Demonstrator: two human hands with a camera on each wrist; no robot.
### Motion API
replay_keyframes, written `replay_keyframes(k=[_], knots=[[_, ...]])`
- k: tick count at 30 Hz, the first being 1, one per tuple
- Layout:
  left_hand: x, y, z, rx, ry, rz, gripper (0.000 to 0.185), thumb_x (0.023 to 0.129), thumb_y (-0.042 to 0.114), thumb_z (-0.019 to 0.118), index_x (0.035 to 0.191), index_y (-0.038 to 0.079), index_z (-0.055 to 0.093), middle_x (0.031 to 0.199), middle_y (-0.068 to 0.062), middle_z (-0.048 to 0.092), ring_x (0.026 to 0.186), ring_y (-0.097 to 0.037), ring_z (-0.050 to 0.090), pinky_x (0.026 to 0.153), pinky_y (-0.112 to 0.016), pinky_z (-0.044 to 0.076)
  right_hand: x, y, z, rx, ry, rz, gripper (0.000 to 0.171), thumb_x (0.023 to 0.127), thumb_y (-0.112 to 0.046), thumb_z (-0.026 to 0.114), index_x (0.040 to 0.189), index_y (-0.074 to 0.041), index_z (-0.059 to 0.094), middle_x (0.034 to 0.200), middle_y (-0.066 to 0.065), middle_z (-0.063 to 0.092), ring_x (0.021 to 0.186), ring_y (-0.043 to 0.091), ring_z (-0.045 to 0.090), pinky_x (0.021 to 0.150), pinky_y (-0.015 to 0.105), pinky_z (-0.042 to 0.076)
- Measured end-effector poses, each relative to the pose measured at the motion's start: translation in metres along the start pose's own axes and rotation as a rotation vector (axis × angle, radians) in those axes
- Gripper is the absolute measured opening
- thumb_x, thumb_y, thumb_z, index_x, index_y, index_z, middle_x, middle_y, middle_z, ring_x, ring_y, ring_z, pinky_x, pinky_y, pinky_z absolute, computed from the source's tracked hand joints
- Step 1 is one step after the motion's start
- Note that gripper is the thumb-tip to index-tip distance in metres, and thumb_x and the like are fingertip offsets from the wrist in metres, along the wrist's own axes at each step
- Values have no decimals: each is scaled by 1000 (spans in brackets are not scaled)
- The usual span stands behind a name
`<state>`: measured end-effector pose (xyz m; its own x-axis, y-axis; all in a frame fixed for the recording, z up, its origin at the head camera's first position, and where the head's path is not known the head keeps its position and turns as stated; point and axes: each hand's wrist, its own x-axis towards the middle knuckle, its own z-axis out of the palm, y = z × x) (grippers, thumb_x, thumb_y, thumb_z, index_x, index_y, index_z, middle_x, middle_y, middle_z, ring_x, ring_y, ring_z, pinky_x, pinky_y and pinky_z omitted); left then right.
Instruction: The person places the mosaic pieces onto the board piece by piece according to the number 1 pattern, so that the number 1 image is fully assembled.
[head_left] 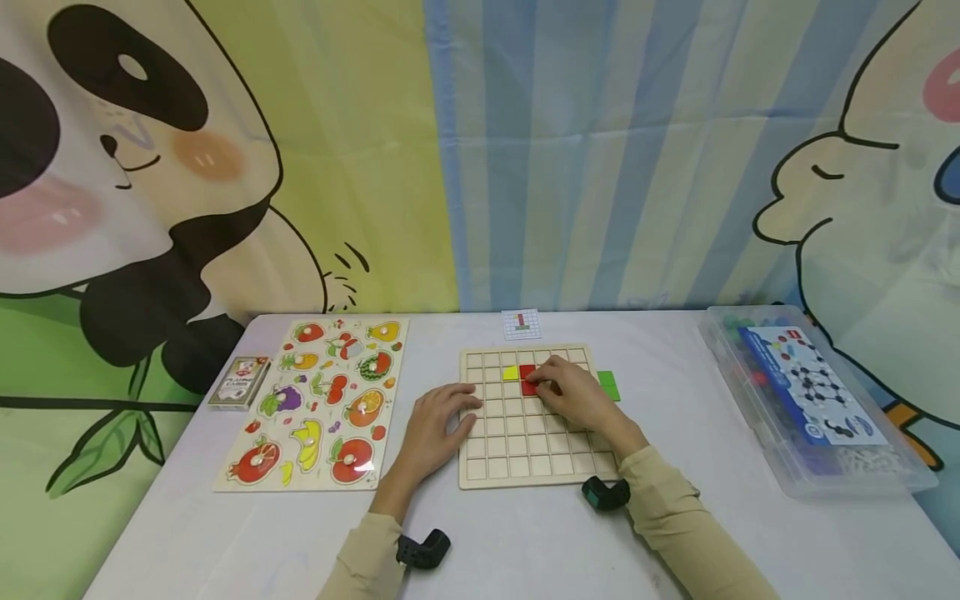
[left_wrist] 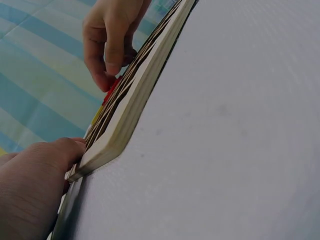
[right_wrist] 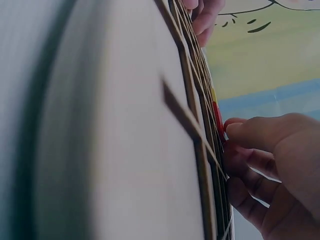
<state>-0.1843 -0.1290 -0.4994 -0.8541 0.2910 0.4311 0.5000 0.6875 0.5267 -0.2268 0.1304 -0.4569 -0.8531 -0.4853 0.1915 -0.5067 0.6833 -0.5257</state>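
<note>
Two curled right-hand fingers (head_left: 551, 379) pinch the red tile (head_left: 528, 379) on the grid board (head_left: 525, 462); left fingers (head_left: 459, 402) lie flat.

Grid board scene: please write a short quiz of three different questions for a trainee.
1. True or false: the right hand touches the red piece on the grid board.
2. What lies left of the grid board? A) fruit puzzle B) plastic box C) green piece
3. Fill in: the left hand rests on the board's ____ edge.

Key: 1 true; 2 A, the fruit puzzle; 3 left.
</note>
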Motion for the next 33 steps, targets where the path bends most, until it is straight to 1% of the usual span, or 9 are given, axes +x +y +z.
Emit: replay_keyframes(k=[4,7,10,16,20,26,33], knots=[[0,0,0,-4,-4,-5,17,86,17,67,102,20,69,126,-1,61,123,-24,52,102,-51,35,-3,4,-2,48,-4,-9,14,92,-13,59,102,-10,69,101,2,62,79,10,55,70,26,49],[0,0,1,0,-4,-1,17,86,17,67,103,20,68,126,-1,61,123,-24,51,102,-51,35,-7,8,-7,85,-12,-7,15,93,-15,59,104,-10,68,100,1,63,77,9,54,68,24,48],[-1,-1,1,6,-8,-4,17,86,17,67,103,21,68,126,0,61,123,-23,51,102,-51,35,-14,12,-14,113,-14,10,17,93,-16,58,106,-10,67,101,0,64,78,10,56,68,24,49],[0,0,0,10,-35,-37,18,87,20,66,104,23,68,128,2,60,125,-21,50,105,-49,34,-28,20,-31,151,-8,72,17,93,-16,59,107,-9,66,104,3,65,81,12,58,69,24,49],[0,0,-1,13,-31,-43,18,87,21,66,105,23,68,128,2,60,126,-21,50,106,-49,34,-38,28,-40,175,-9,94,18,93,-18,58,108,-9,65,106,4,66,84,14,60,72,26,51],[0,0,0,3,-25,-52,19,87,21,66,106,23,69,128,1,61,126,-21,50,106,-49,34,-56,37,-53,178,-42,98,21,94,-22,57,108,-10,65,108,4,66,88,15,60,77,28,52],[0,1,0,-12,-15,-57,19,87,19,67,106,21,70,127,0,61,126,-23,51,105,-50,35,-74,49,-65,154,-70,135,16,93,-20,60,106,-12,64,104,0,65,91,15,59,77,28,51]])
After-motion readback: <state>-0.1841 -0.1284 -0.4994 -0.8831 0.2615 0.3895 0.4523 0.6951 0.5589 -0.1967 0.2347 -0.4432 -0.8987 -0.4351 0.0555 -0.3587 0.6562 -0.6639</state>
